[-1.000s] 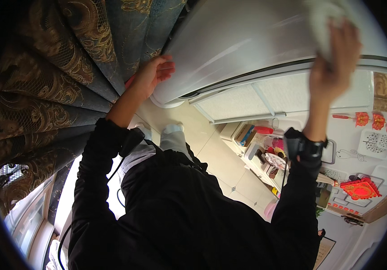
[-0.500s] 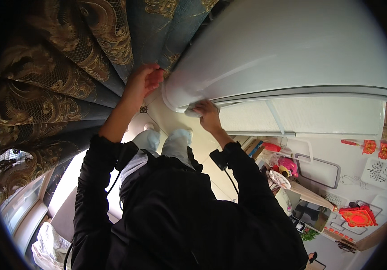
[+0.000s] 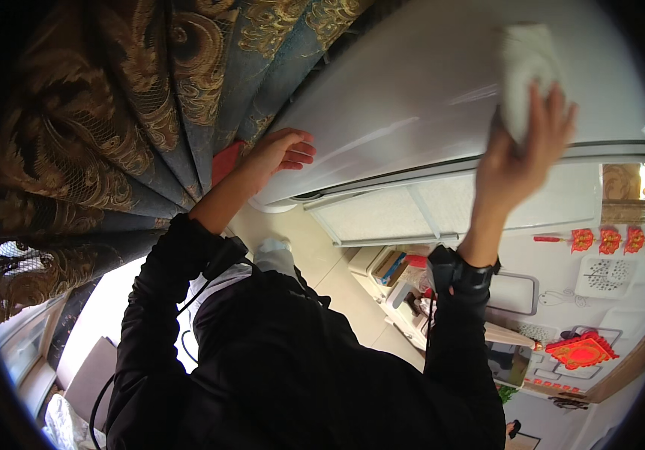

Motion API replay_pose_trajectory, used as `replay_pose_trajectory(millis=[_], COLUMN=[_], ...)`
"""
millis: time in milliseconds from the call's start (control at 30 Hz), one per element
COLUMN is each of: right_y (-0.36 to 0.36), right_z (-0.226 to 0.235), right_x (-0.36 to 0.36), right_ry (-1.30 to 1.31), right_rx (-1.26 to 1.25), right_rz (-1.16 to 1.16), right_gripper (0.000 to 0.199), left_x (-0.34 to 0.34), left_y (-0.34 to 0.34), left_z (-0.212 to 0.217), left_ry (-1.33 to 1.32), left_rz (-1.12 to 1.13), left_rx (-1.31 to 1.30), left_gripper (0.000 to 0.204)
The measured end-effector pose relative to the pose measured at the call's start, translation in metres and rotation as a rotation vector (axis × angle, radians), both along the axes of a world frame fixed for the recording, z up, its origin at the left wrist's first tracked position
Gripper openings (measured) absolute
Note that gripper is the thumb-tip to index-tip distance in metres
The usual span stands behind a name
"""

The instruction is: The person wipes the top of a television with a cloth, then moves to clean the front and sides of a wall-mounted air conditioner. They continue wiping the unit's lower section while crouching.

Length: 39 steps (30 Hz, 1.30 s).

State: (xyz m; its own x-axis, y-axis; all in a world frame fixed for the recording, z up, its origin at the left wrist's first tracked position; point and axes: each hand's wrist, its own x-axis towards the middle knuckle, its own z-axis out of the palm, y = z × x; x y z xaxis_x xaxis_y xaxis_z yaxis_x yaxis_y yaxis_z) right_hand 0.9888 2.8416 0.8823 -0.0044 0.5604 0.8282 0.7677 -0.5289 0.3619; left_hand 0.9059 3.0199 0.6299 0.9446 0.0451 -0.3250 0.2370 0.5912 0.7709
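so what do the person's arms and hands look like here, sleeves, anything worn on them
Both arms are in long black sleeves that end at the wrists. The left hand and the right hand are bare, with no gloves. A bulky black device on a black band sits at the right wrist, and a smaller black device sits on the left sleeve, with a thin black cable running from it.

The fridge (image 3: 427,97) has a smooth, glossy white shell with soft reflections. The rag (image 3: 525,75) looks like soft white matt cloth. The curtain (image 3: 112,112) is heavy woven fabric with shiny golden patterns. The sleeves (image 3: 165,300) are matt black cloth
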Motion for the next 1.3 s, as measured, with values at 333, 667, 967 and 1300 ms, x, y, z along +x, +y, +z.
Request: replay_pose_trajectory(millis=[333,667,967,1300], right_y=[0.047,0.084,0.103,0.122], right_z=[-0.270,-0.167,0.040,-0.246], right_x=[0.047,0.044,0.060,0.103], right_ry=[0.428,1.186,-0.107,0.233], right_rx=[-0.548,-0.338,-0.082,-0.553], right_rz=[-0.088,0.105,-0.172,-0.344], right_gripper=[0.018,0.040,0.050,0.030], left_x=[-0.036,-0.032,0.007,-0.026], left_y=[0.019,0.023,0.004,0.028], left_z=[-0.028,-0.012,-0.001,-0.033], left_ry=[0.128,0.077,-0.032,0.039], left_rz=[0.119,0.178,0.048,0.214], left_rx=[0.023,-0.084,-0.120,-0.144], left_gripper=[0.031,0.035,0.031,0.030])
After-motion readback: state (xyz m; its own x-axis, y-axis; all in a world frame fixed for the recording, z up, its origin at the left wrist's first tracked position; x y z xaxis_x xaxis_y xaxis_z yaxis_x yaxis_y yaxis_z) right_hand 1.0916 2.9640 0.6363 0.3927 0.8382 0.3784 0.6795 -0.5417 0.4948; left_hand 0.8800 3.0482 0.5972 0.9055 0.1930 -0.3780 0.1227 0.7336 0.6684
